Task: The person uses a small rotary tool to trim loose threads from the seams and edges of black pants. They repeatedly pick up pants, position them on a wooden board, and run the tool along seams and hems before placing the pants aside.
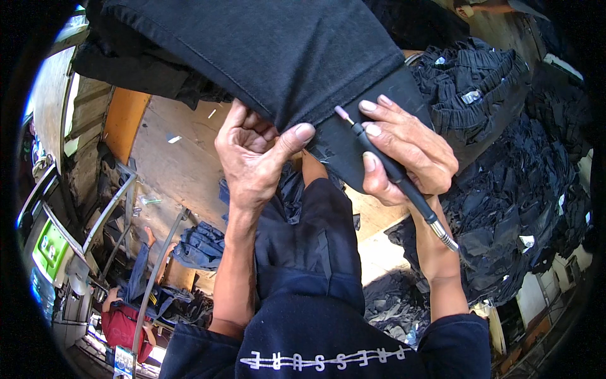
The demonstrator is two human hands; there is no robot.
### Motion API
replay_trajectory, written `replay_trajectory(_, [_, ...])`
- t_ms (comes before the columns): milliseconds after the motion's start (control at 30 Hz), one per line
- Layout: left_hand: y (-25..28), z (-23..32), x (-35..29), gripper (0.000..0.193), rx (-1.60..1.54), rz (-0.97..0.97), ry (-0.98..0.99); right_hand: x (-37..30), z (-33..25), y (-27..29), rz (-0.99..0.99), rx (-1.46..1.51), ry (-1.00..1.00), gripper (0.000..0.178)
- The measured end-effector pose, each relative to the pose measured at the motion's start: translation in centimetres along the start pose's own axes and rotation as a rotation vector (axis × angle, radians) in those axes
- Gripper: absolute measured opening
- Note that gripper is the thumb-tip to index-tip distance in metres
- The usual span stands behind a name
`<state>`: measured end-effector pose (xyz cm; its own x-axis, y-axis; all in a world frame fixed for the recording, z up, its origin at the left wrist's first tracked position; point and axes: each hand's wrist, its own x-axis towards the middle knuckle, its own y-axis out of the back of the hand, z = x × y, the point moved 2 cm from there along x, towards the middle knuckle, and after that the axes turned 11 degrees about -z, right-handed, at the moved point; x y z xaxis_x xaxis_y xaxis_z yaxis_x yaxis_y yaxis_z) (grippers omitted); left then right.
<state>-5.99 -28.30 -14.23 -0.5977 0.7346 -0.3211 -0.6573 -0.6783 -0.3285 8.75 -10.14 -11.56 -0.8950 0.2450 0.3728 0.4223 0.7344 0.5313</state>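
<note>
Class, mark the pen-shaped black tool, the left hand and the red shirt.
Pen-shaped black tool [387, 163], head view: on its barrel.
Left hand [252, 158], head view: on its middle.
Red shirt [124, 328], head view: on its cloth's middle.

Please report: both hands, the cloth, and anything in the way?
Left hand gripping cloth near hem. Right hand holding tool, tip by hem, contact unclear. Garment pile to the right, not blocking tip.

My left forearm [237, 271] rises almost straight ahead of me; the palm of my left hand [249, 151] shows partly, fingers curled inward, thumb stretched out to the right. My right forearm [439, 265] leans slightly inward. My right hand [413, 148] shows its back, fingers bent and pointing left, thumb below them in a grip.
</note>
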Motion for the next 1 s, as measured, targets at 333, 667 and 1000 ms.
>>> replay_trajectory(333, [0.2,-0.4,0.6,0.07,0.032,-0.015,0.002,-0.5,1.3,0.3,0.075,-0.057,-0.021,0.027])
replay_trajectory(667, [0.2,-1.0,0.8,0.075,0.012,-0.009,-0.055,-0.5,1.6,0.4,0.184,-0.06,-0.106,0.031])
replay_trajectory(1000, [0.3,-1.2,0.7,0.074,0.017,0.007,-0.024,-1.1,1.6,0.4,0.188,-0.088,-0.168,0.029])
